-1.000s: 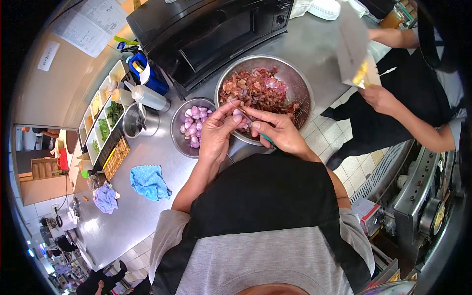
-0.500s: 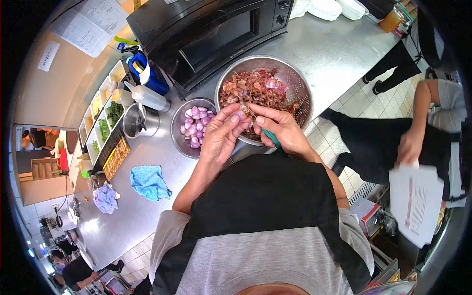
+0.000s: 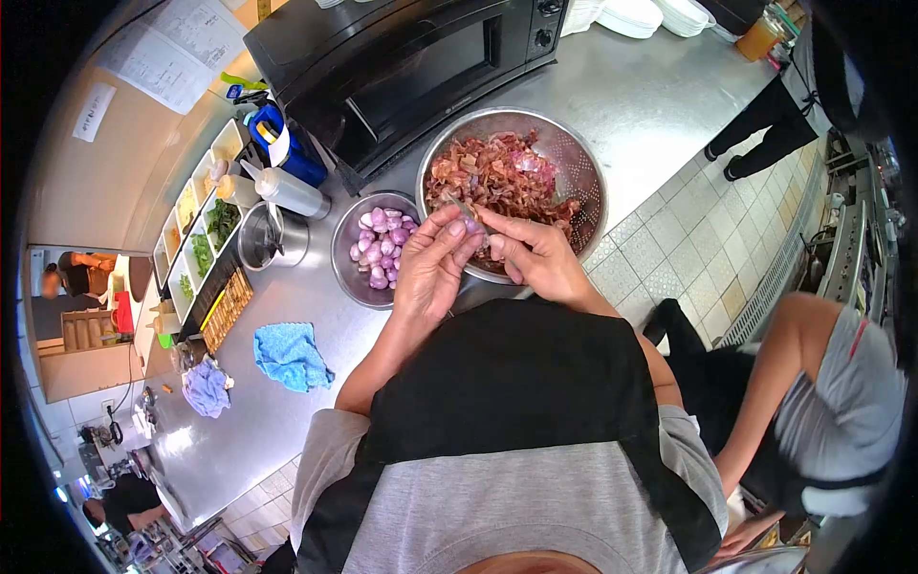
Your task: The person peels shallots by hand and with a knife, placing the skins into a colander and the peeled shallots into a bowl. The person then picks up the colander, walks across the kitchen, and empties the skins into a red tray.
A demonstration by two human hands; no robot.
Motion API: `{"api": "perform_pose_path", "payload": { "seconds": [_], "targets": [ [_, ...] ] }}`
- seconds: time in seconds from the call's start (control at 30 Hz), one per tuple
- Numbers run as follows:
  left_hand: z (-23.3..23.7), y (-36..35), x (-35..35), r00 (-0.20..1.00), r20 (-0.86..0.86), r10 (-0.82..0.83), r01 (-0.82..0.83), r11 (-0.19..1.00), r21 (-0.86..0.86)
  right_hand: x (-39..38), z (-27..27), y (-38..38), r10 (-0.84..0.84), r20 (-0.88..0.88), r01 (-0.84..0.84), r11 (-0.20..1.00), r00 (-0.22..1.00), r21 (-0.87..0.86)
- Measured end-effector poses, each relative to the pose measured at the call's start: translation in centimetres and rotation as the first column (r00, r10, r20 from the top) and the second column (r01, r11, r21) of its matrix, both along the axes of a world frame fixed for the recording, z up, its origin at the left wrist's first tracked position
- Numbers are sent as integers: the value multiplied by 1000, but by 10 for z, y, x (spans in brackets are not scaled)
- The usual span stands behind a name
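Note:
My left hand [image 3: 432,256] pinches a purple shallot [image 3: 471,227] over the near rim of a perforated metal colander [image 3: 589,177]. My right hand [image 3: 537,253] is closed against the same shallot, fingers touching it. A small knife with a green handle was in that hand a moment ago; now its handle is hidden, and what looks like its blade [image 3: 461,205] shows beside the shallot. Brown, papery shallot skins [image 3: 492,172] heap inside the colander. Left of it, a metal bowl [image 3: 341,251] contains several peeled purple shallots [image 3: 382,247].
A black oven [image 3: 402,81] stands behind the colander. To the left are squeeze bottles [image 3: 292,193], a metal pot [image 3: 292,239], white containers of greens [image 3: 201,251] and a blue cloth [image 3: 292,357]. A co-worker [image 3: 822,402] bends at the right; another person's legs [image 3: 770,129] show farther back.
My right hand has turned slightly, and the green handle has gone out of sight. The co-worker at the right has bent down toward me, and the papers they held are no longer visible.

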State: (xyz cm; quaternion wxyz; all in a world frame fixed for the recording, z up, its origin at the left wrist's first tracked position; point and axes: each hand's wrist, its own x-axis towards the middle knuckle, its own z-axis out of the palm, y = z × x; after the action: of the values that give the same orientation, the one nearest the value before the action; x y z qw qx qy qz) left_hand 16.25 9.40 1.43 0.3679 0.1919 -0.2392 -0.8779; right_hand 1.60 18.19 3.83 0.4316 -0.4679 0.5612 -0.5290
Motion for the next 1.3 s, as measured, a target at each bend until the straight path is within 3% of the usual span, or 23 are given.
{"api": "perform_pose_path", "payload": {
  "seconds": [0.07, 0.1, 0.17, 0.4, 0.47, 0.67, 0.77, 0.97, 1.1, 1.2, 1.27, 1.3],
  "targets": [
    [4, 0, 1, 999, 21, -45, 45, 999, -19, -5, 1, 0, 49, 357, -91, 990, 933, 103],
    [4, -1, 2, 999, 21, -43, 43, 999, -19, -7, 4, 0, 50, 357, -93, 990, 933, 103],
    [4, -3, 3, 996, -14, -87, 87, 996, -22, -10, 9, 1, 17, 572, -129, 979, 820, 155],
    [7, -2, 2, 999, 45, -22, 22, 1000, -1, -8, 8, 1, 83, 384, -143, 981, 920, 132],
    [11, -2, 2, 993, 117, 4, 10, 993, -119, -5, 11, 2, 109, 300, -150, 982, 948, 116],
    [10, 0, 2, 972, 218, 93, -29, 959, -281, -7, 16, 2, 178, 306, -220, 969, 935, 110],
    [12, 0, 2, 969, 216, 121, -60, 961, -269, -4, 17, 3, 143, 220, -175, 976, 965, 132],
    [10, -2, 2, 975, 201, 93, -44, 971, -234, -6, 11, 0, 123, 301, -170, 976, 946, 137],
    [11, -2, 2, 971, 204, 124, -70, 965, -252, -4, 4, -1, 114, 229, -137, 987, 967, 85],
    [10, -4, 4, 970, 212, 116, -63, 968, -243, -7, 8, -1, 121, 337, -156, 984, 934, 80],
    [10, -5, 5, 993, 109, 50, -26, 977, -211, -8, 10, 0, 30, 654, -155, 979, 756, 134],
    [8, -5, 6, 993, 108, 51, -27, 977, -211, -11, 10, 0, 36, 692, -158, 981, 721, 114]
  ]
}}
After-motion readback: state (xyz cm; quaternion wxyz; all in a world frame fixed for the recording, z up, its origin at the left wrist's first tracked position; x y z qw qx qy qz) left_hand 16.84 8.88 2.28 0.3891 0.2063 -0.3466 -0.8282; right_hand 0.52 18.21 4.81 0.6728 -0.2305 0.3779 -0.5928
